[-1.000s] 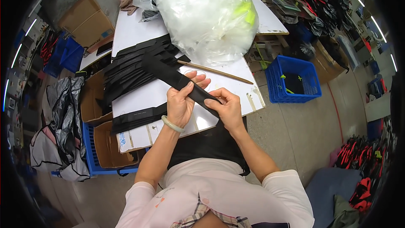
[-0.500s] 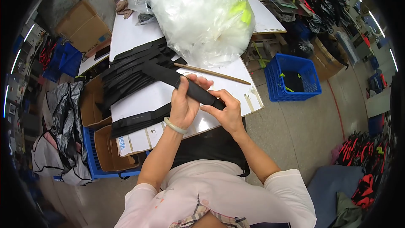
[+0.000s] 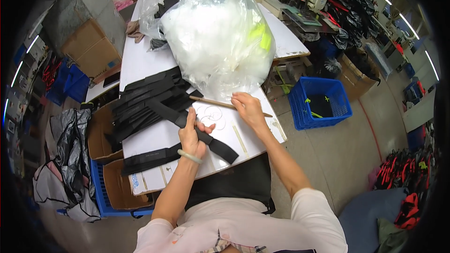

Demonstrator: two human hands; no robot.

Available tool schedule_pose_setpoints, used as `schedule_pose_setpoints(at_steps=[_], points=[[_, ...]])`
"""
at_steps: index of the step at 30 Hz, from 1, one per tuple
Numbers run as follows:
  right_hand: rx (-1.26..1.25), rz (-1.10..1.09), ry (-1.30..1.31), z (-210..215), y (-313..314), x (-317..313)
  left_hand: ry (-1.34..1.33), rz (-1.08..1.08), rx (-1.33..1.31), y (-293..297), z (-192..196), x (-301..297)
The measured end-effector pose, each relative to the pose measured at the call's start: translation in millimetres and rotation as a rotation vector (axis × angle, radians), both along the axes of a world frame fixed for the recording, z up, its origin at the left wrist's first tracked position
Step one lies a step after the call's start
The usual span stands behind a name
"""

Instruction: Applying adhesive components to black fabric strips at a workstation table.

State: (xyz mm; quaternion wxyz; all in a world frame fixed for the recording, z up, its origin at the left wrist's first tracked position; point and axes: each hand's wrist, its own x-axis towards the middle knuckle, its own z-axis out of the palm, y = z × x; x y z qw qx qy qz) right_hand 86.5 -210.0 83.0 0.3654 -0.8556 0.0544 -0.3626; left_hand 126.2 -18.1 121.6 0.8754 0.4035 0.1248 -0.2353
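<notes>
The left hand (image 3: 193, 139), thumb up, was clamped on a black strip (image 3: 223, 150) above the table (image 3: 262, 132). The right arm stretched forward, right hand (image 3: 247, 110) over a wooden stick (image 3: 212, 102); whether its grip had closed, I couldn't tell. Bare tabletop lay between them. The strip ran lengthwise from far left to the near edge.

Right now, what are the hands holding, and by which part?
The left hand holds a black fabric strip near its middle. The right hand is at a wooden stick; whether it grips it cannot be told.
</notes>
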Motion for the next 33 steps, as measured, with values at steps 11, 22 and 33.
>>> schedule_pose_setpoints(at_steps=[11,22,33], points=[[0.498,-0.872,-0.090,-10,-155,68,-0.238,-0.321,0.132,-3,22,16],[0.674,-0.052,-0.420,96,-145,110,-0.182,-0.262,-0.220,-127,22,111],[0.920,-0.083,-0.240,64,-134,69,0.018,-0.353,-0.493,-85,63,132]])
